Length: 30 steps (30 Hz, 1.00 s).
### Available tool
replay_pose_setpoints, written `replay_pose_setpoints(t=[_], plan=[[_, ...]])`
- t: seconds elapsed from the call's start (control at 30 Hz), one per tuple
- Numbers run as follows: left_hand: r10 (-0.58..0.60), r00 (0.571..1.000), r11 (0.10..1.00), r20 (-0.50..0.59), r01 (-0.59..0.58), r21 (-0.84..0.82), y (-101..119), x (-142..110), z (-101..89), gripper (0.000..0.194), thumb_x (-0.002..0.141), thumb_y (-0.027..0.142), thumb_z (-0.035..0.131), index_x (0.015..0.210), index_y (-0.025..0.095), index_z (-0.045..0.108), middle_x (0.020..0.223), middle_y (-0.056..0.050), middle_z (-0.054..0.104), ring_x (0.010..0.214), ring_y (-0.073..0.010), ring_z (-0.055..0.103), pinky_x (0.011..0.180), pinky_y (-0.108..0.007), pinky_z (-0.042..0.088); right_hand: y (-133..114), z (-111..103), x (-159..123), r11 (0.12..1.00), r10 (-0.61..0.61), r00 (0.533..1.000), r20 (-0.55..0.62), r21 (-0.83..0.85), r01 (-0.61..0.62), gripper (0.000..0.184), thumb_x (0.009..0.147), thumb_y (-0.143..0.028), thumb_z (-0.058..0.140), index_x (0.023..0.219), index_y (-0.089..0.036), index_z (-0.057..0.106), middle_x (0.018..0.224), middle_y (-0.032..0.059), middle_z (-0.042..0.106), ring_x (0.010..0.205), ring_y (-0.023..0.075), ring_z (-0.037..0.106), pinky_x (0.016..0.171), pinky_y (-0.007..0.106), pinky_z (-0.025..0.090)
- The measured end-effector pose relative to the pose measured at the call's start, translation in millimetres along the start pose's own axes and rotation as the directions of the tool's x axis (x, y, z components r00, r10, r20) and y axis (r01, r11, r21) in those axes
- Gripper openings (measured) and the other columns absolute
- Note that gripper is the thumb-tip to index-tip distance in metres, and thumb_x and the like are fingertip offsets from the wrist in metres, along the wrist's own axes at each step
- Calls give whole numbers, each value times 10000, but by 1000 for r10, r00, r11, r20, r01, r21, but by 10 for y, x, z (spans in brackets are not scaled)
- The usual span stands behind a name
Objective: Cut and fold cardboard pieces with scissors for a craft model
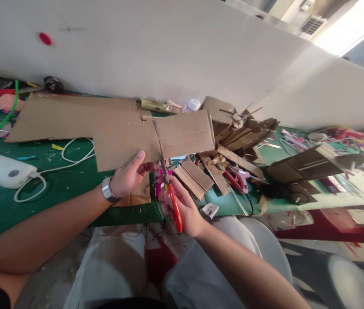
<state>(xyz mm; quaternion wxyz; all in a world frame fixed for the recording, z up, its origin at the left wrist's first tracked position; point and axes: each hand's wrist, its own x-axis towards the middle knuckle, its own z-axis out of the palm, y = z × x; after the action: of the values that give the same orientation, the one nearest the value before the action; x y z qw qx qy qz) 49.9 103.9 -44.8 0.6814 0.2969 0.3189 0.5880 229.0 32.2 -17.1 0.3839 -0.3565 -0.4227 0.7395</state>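
A large brown sheet of cardboard [117, 133] is held up over the green table. My left hand [130, 174], with a metal watch on the wrist, pinches its lower edge, thumb on top. My right hand [182, 206] grips red-handled scissors [174, 210]. Their blades point away from me and sit at the lower edge of the cardboard, beside the line where the right-hand flap [185, 133] meets the main sheet. Part of the blades is hidden, so I cannot tell how deep they reach. Something pink shows behind my right fingers.
A pink glue gun [241, 180] lies right of my right hand among cardboard scraps [195, 178]. Cardboard structures [307, 165] stand farther right. At left, a white device [4, 169] with a cable sits on the green table [59, 197]. A pale wall [156, 51] rises behind.
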Motion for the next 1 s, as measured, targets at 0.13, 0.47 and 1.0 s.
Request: replay_pose_setpoints(t=[0.13,0.47,1.0], plan=[[0,1000,1000,13,0,0,-10,16,-23,508,754,649,903,843,161,797,735,-66,762,752,-250,762,846,-421,640,21,-23,3,1000,-5,1000,17,-17,5,455,962,-589,758,1173,-261,524,793,-73,470,513,66,338,464,210,308],[10,999,1000,40,-11,26,2,10,-1,500,763,667,885,722,177,797,713,-80,741,685,-224,698,756,-391,623,33,-12,-4,999,2,1000,4,-38,-2,434,988,-588,733,1170,-270,500,808,-90,488,449,32,368,399,177,346],[-53,983,984,176,22,176,39,2,-74,504,882,659,758,696,190,772,643,-52,700,517,-177,619,602,-338,553,-25,-11,-25,995,89,995,37,-44,-87,513,918,-676,761,1079,-278,478,771,-91,467,489,63,421,456,200,355]])
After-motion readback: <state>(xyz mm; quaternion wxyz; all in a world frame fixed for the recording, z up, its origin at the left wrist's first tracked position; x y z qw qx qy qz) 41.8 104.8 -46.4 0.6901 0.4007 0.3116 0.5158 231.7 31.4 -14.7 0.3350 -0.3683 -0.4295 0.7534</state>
